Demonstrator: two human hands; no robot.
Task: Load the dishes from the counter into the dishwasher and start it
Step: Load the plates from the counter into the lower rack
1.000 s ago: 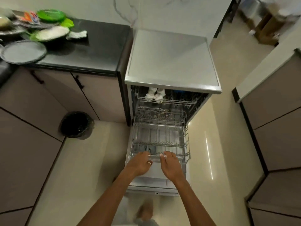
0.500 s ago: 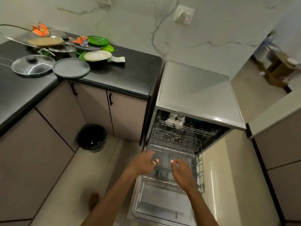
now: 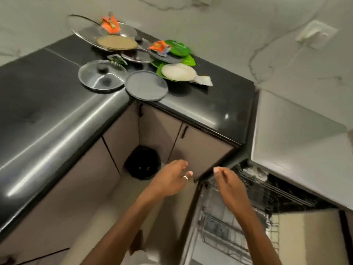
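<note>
Head view: on the black counter [image 3: 200,104] lie a glass lid [image 3: 102,75], a grey plate [image 3: 146,85] and a white plate [image 3: 178,72] on a green plate [image 3: 159,72]. Below, a black bin [image 3: 142,162] stands in the corner. Fingers loose and empty, left hand [image 3: 170,178] hovers before the cupboard [image 3: 200,150], right hand [image 3: 229,182] over the pulled-out dishwasher rack [image 3: 214,224]
</note>
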